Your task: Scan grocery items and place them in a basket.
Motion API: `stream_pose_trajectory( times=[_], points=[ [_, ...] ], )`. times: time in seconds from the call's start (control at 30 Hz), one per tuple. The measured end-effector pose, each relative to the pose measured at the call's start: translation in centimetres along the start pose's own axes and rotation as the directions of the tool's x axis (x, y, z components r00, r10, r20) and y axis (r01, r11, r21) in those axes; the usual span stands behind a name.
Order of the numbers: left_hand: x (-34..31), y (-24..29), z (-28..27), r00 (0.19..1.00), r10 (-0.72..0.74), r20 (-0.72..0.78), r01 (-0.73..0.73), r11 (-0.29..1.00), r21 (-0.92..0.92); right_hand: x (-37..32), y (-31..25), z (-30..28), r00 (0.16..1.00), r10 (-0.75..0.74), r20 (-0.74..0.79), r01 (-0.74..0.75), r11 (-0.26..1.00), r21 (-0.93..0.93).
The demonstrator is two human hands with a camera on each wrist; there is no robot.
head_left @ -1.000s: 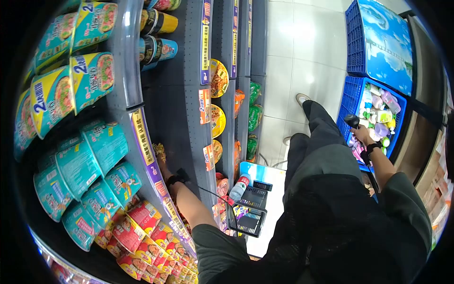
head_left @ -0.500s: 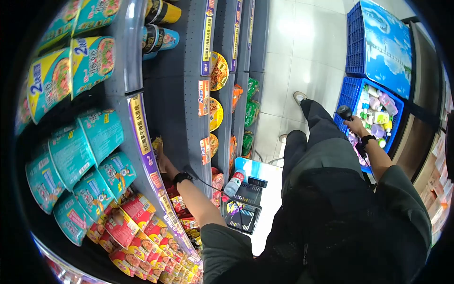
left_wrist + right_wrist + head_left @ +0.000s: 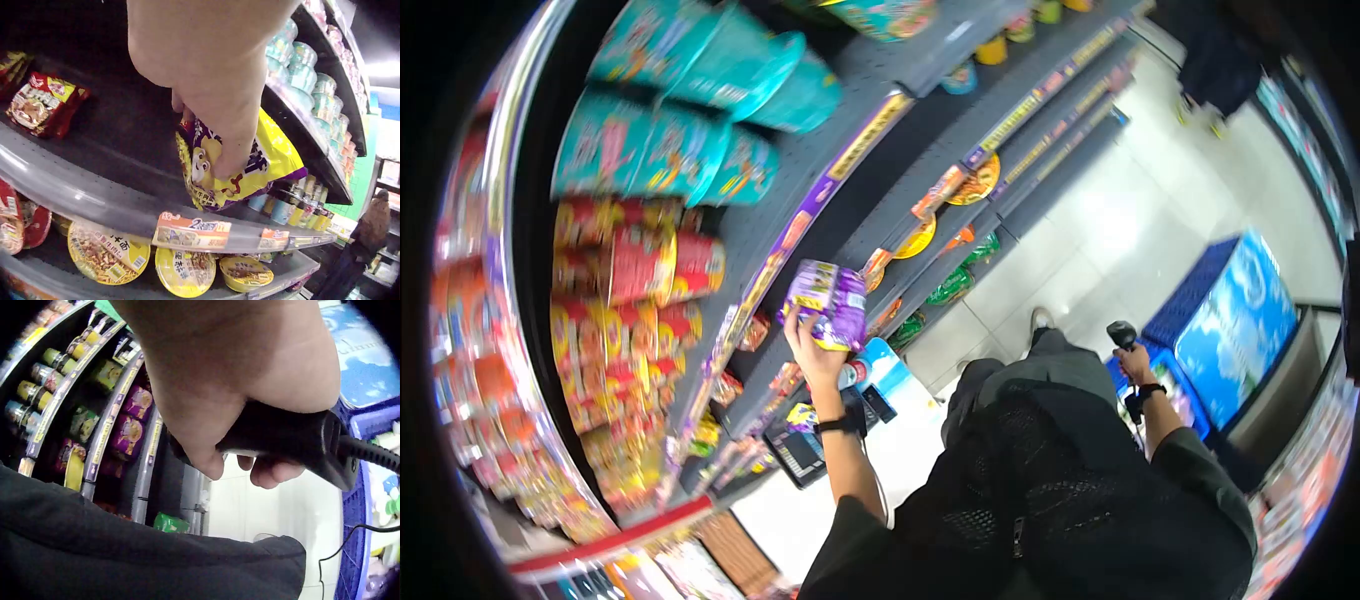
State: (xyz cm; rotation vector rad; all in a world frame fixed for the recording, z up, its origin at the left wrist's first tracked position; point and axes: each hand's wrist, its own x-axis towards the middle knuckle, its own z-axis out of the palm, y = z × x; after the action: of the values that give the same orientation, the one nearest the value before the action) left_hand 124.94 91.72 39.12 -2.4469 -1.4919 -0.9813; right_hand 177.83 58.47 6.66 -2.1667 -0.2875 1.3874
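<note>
In the head view my left hand [image 3: 810,355] holds purple instant noodle packets [image 3: 828,300] in front of the shelf. The left wrist view shows my thumb across the yellow and purple wrapper [image 3: 275,153], the other fingers mostly hidden behind it. Red noodle packets [image 3: 47,103] lie on the dark shelf board [image 3: 119,165] beside that hand. On the other side, my right hand [image 3: 1137,362] grips a black handheld scanner [image 3: 1120,334]. Its coiled cable [image 3: 375,454] leaves the handle in the right wrist view, where my fingers wrap around the grip.
Teal noodle cups [image 3: 690,150] and red noodle cups [image 3: 640,265] are stacked at left. Noodle bowls [image 3: 184,272] line a lower shelf. A black basket [image 3: 798,455] sits by the shelf. Blue crates [image 3: 1190,290] stand at right. Someone in dark clothes [image 3: 1220,65] is farther off.
My left hand has come out of the shelf and now holds the purple packets up in front of it. The head view has turned. My right hand still grips the scanner.
</note>
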Motion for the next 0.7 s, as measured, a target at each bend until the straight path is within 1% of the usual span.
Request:
stream_pose_trajectory(
  times=[0.03,0.07,0.1,0.13,0.17,0.2,0.23,0.27,0.3,0.37,0.43,0.5,0.53,0.57,0.6,0.63,0.7],
  points=[
    [-2.5,1.4,-1.5,0.998,-0.05,-0.023,0.05,0.998,-0.026,-0.2,-2.1,0.0,1.0,-0.02,0.0,0.02,0.995,-0.098],
    [-5.1,2.6,-3.4,0.997,-0.078,-0.014,0.078,0.997,0.001,0.0,-4.0,0.1,0.996,-0.052,0.076,0.058,0.995,-0.084],
    [-7.6,3.9,-5.2,0.994,-0.109,-0.003,0.109,0.994,0.032,1.0,-5.0,0.6,0.987,-0.095,0.133,0.111,0.987,-0.118],
    [-10.0,5.3,-6.7,0.987,-0.16,-0.007,0.16,0.987,0.018,1.1,-7.0,1.0,0.97,-0.137,0.198,0.175,0.967,-0.185],
    [-12.1,6.6,-8.0,0.978,-0.209,-0.012,0.209,0.978,0.003,0.6,-9.6,2.1,0.948,-0.173,0.266,0.24,0.939,-0.247],
    [-14.4,8.0,-9.2,0.964,-0.263,-0.031,0.263,0.965,0.001,-0.8,-13.1,3.2,0.918,-0.214,0.333,0.344,0.848,-0.404],
    [-16.4,9.5,-10.3,0.944,-0.325,-0.052,0.326,0.945,0.005,0.6,-13.7,4.9,0.798,-0.41,0.441,0.597,0.64,-0.485],
    [-18.7,10.5,-11.1,0.921,-0.385,-0.063,0.385,0.923,-0.011,-0.4,-15.6,6.4,0.696,-0.449,0.56,0.713,0.528,-0.462],
    [-21.0,11.7,-12.1,0.893,-0.444,-0.072,0.444,0.896,-0.019,-3.3,-17.7,8.8,0.574,-0.461,0.677,0.814,0.413,-0.409],
    [-23.5,14.3,-13.4,0.845,-0.526,-0.099,0.527,0.85,-0.016,-7.9,-22.9,13.3,0.391,-0.362,0.846,0.913,0.271,-0.306],
    [-26.1,16.3,-14.6,0.796,-0.596,-0.111,0.599,0.801,-0.001,-12.3,-25.0,18.2,0.149,-0.312,0.938,0.967,0.246,-0.072],
    [-28.0,17.7,-16.1,0.756,-0.641,-0.131,0.647,0.762,0.007,-18.1,-26.8,21.7,-0.119,-0.219,0.968,0.992,0.016,0.126],
    [-28.8,18.1,-16.7,0.749,-0.649,-0.132,0.655,0.756,-0.001,-20.8,-26.9,23.4,-0.204,-0.16,0.966,0.979,-0.016,0.204],
    [-29.7,18.6,-17.3,0.742,-0.657,-0.132,0.662,0.749,-0.009,-23.4,-26.9,25.0,-0.286,-0.098,0.953,0.958,-0.044,0.282],
    [-30.3,18.6,-17.9,0.725,-0.677,-0.125,0.68,0.733,-0.02,-26.4,-27.1,25.8,-0.347,-0.054,0.936,0.937,-0.046,0.345],
    [-30.8,18.7,-18.5,0.718,-0.683,-0.136,0.688,0.726,-0.015,-27.4,-25.6,27.3,-0.414,-0.053,0.909,0.908,-0.087,0.409],
    [-32.0,18.6,-19.5,0.703,-0.698,-0.139,0.705,0.709,0.006,-31.0,-24.3,29.0,-0.45,0.027,0.893,0.892,-0.03,0.451]
  ],
)
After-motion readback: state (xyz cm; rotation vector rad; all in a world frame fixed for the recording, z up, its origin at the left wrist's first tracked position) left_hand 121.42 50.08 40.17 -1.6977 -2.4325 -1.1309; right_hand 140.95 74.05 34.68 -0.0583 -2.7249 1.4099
